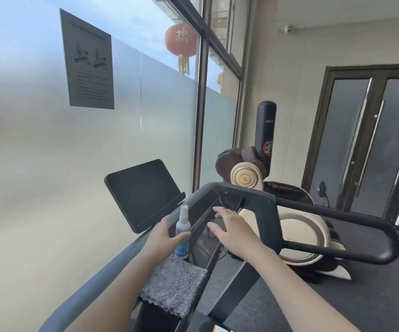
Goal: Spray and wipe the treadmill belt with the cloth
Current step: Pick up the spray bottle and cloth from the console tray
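A frosted window (49,164) spans the left side. In front of it the treadmill console (262,212) fills the lower middle, with its dark screen (143,192) tilted up at the far left corner. A grey cloth (174,283) lies flat at the console's near left edge. The right hand (233,232) hovers over the console's dark panel, fingers spread and holding nothing. The left hand (166,232) wraps the spray bottle (183,224), thumb across its front. The bottle stands upright just beyond the cloth.
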Tool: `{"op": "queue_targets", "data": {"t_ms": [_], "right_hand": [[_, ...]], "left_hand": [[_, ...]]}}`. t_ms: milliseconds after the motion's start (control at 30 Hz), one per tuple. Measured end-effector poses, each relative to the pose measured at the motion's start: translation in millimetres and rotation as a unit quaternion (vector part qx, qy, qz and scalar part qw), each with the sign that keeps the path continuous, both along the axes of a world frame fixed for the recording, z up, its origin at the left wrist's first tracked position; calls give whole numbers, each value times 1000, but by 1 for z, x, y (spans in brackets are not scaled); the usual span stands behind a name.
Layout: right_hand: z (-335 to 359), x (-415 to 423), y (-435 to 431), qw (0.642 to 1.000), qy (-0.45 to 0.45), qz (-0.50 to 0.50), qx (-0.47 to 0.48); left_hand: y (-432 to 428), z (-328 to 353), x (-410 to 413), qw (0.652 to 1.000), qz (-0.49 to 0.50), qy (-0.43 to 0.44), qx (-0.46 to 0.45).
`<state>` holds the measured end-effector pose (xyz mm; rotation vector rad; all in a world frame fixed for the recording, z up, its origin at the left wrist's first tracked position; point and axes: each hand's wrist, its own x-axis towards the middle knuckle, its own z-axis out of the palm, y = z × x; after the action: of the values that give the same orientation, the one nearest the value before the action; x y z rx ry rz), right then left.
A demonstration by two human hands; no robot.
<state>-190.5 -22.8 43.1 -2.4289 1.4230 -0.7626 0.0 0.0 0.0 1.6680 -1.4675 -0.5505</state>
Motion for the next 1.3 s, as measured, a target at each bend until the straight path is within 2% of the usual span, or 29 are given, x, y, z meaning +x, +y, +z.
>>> {"op": "queue_targets", "data": {"t_ms": [167,333,533,667,800,900,1033,1067,1133,1167,1200,1300], "right_hand": [[-6,16,-17,1000,-1,-3,8],[-14,27,-27,1000,-4,-1,8],[-7,22,-27,999,-39,-1,-10],[9,18,-21,995,-96,-18,-30],[20,21,-9,988,-155,-20,-10],[24,19,-2,984,-177,-6,15],[18,19,2,988,-148,13,35],[19,16,3,986,-158,13,46],[31,-7,-4,964,-257,-35,59],[40,-25,-10,948,-304,-75,53],[49,-45,-13,945,-304,-113,32],[58,-78,-15,970,-175,-170,-14]], "left_hand": [[-31,-17,-4,997,-20,75,-8],[-48,-31,-11,996,-1,88,-7],[-39,-15,-22,993,-33,92,-73],[-26,-4,-25,991,-48,-8,-127],[-5,0,-27,982,-54,-96,-152],[13,0,-28,979,-45,-127,-155],[30,4,-31,978,-31,-146,-146],[33,4,-32,978,-28,-154,-140],[41,-2,-25,978,-23,-165,-122],[44,-8,-18,981,-16,-156,-110],[48,-15,-10,986,-4,-133,-98],[54,-19,7,994,41,-15,-104]]}}
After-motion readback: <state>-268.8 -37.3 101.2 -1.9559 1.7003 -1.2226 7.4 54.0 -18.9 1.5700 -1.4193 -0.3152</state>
